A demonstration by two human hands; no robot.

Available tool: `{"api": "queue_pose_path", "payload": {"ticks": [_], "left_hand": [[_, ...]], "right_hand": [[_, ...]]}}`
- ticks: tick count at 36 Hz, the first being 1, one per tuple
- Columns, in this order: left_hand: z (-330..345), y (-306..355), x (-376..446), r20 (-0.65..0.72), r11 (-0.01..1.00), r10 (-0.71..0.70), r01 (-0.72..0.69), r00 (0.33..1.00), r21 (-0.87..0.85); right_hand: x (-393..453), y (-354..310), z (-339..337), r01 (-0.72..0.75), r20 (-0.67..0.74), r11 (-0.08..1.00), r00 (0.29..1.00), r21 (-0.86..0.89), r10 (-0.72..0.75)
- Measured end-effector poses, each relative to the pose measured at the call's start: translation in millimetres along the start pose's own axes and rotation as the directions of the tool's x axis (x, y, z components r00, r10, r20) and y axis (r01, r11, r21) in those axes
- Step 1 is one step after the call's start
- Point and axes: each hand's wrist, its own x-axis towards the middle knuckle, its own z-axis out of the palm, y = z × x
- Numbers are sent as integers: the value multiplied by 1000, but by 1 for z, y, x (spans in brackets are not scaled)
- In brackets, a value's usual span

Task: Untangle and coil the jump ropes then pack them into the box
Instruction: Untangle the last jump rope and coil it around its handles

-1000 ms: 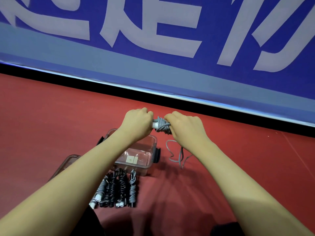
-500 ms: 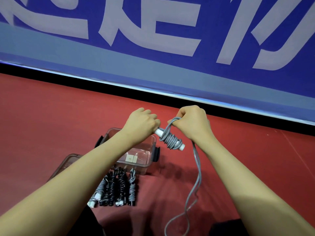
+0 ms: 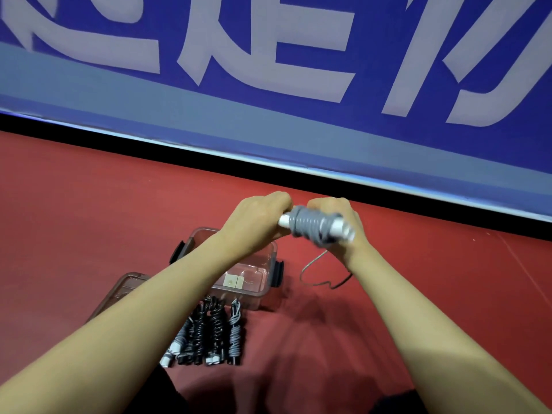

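A red sports floor [image 3: 89, 210] ran up to a blue banner with pale lettering [image 3: 268, 70]. Above that floor, the grey jump rope wound around its white handles [image 3: 313, 224] was held level between both hands. The left hand [image 3: 257, 216] was closed on one handle end, probably to steady the bundle. The right hand [image 3: 337, 213] sat behind the coil, fingers curled; its exact grip could not be determined. A loose grey tail [image 3: 316, 271] hung below the right wrist to the floor, so coiling appeared unfinished. Below the left hand stood the clear plastic box with black latches [image 3: 270, 264], open. Nearer the body lay four coiled ropes [image 3: 209, 333]. The left forearm crossed over the box.
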Motion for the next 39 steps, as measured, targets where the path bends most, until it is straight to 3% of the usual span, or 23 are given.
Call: {"api": "queue_pose_path", "payload": {"ticks": [3, 5, 9, 15, 20, 24, 29, 35, 39], "left_hand": [[-6, 8, 6, 92, 901, -384, 394, 919, -179], [-5, 9, 10, 59, 850, -492, 494, 869, -183], [-1, 5, 11, 46, 800, -590, 591, 806, -103], [9, -1, 7, 97, 756, -655, 651, 750, 72], [16, -5, 5, 155, 693, -721, 700, 675, 173], [15, -12, 3, 190, 671, -739, 677, 647, 304], [15, -20, -3, 247, 691, -696, 535, 674, 486], [20, -22, -8, 394, 775, -521, 228, 757, 589], [20, -19, -6, 484, 812, -389, 44, 784, 582]], "right_hand": [[3, 4, 4, 4, -94, 1000, 996, 11, -3], [5, 2, 6, 87, -121, 995, 988, -51, -92], [1, -6, 10, 153, -69, 985, 985, -79, -159], [-2, -13, 14, 173, 117, 982, 980, -79, -163], [-4, -18, 8, 186, 160, 976, 973, -112, -167], [-11, -26, 0, 259, 168, 950, 959, -175, -230], [-16, -31, -10, 351, 143, 851, 936, -391, -321], [-19, -32, -15, 424, 116, 637, 877, -644, -467], [-16, -26, -9, 374, 94, 673, 906, -638, -414]]}}
